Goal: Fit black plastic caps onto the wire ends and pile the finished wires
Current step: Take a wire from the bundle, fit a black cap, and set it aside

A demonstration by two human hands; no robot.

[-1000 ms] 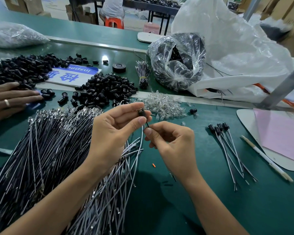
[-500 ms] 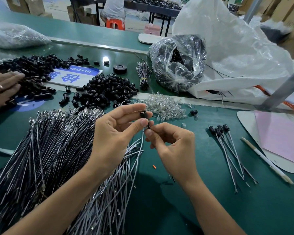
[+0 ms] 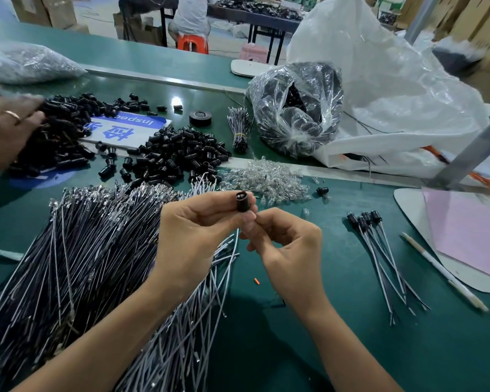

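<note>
Item: black cap (image 3: 242, 201) — pinched between thumb and forefinger of my left hand (image 3: 193, 236), mouth turned up toward me, probably to check the seating. My right hand (image 3: 289, 244) pinched the wire (image 3: 237, 235) just beneath, to feed it in. Finished wires (image 3: 379, 250) lay to the right — loose caps (image 3: 178, 154) beyond.

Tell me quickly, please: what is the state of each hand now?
Left hand: holds a black cap in its fingertips.
Right hand: pinches below the cap, likely a wire end, hidden.

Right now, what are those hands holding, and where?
Left hand pinches a cap by its sides; right hand pinches just beneath it, wire hidden there.
</note>
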